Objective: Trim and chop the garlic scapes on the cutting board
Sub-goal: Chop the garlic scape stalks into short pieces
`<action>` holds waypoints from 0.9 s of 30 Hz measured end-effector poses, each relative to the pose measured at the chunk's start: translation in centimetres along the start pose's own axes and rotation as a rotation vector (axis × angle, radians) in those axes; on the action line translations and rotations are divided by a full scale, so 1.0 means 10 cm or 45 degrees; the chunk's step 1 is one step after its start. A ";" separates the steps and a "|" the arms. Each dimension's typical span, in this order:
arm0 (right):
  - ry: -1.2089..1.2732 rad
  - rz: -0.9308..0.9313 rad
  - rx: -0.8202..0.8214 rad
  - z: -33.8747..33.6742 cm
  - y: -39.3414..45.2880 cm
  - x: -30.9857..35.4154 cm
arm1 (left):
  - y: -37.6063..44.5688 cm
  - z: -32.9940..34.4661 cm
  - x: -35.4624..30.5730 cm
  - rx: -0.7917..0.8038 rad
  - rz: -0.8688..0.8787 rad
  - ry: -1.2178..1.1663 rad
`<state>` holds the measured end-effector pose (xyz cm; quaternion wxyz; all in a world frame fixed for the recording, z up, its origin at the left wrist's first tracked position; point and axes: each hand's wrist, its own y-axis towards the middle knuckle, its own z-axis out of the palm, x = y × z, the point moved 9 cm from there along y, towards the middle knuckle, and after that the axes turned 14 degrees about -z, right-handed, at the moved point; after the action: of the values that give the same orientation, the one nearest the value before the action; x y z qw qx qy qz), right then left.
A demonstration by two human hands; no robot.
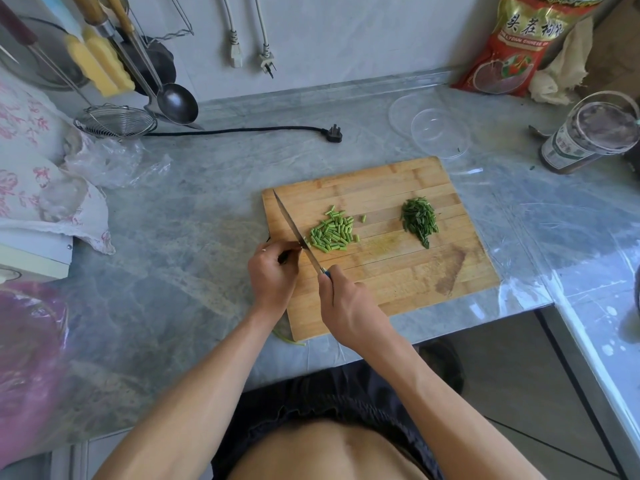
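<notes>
A pile of chopped light-green garlic scape pieces (332, 232) is lying on the wooden cutting board (398, 271), just beyond and to the right of the left hand (273, 271). That hand is sitting at the board's left edge with its fingers curled together; whether they are pinching any scape stub I cannot tell. The right hand (346, 306) is gripping the handle of a knife (294, 230), fingers wrapped round it, and the blade is slanting away past the left hand's fingertips, its edge touching the pile's near-left side. One stray piece (363, 218) is lying just right of the pile. Farther right of both hands, a heap of darker green trimmings (419, 220) is resting on the board. Beyond the board, a clear plastic bowl (440, 133) is standing on the marble counter (194, 202), holding nothing visible. Far right of the right hand, a labelled jar (585, 133) is showing dark contents under a clear lid.
</notes>
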<state>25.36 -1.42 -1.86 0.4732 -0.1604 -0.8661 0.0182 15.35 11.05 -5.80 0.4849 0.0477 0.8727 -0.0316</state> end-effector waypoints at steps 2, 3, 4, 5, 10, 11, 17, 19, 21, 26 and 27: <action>-0.056 0.019 -0.060 -0.05 0.03 -0.03 | 0.01 -0.01 0.00 -0.008 0.004 0.012; -0.159 0.023 -0.061 -0.05 0.05 -0.09 | 0.01 -0.01 0.00 -0.008 -0.002 0.024; -0.221 -0.003 -0.029 -0.02 0.08 -0.11 | 0.02 0.00 0.01 -0.008 -0.012 0.035; -0.197 -0.070 -0.076 -0.02 0.11 -0.06 | 0.02 0.00 0.01 -0.005 -0.025 0.045; -0.201 -0.132 -0.031 0.08 0.24 -0.07 | 0.01 0.03 0.06 0.033 -0.074 0.055; -0.221 -0.150 -0.041 0.08 0.24 -0.04 | 0.02 0.03 0.04 0.029 -0.064 0.061; -0.329 -0.069 0.127 0.11 0.25 -0.07 | -0.01 0.04 0.01 0.017 -0.072 0.058; -0.324 -0.104 0.112 0.09 0.26 -0.05 | 0.00 0.03 0.01 0.012 -0.064 0.054; -0.302 -0.153 0.066 0.10 0.26 -0.06 | 0.00 0.04 0.00 0.022 -0.050 0.075; -0.301 -0.155 0.048 0.14 0.29 -0.08 | -0.01 0.04 -0.03 0.034 -0.044 0.081; -0.346 -0.150 0.078 0.15 0.25 -0.12 | -0.02 0.04 -0.03 0.039 -0.030 0.095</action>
<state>25.38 0.79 -4.11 0.3567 -0.0906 -0.9290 0.0383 15.85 10.82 -5.74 0.4507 0.0459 0.8902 -0.0488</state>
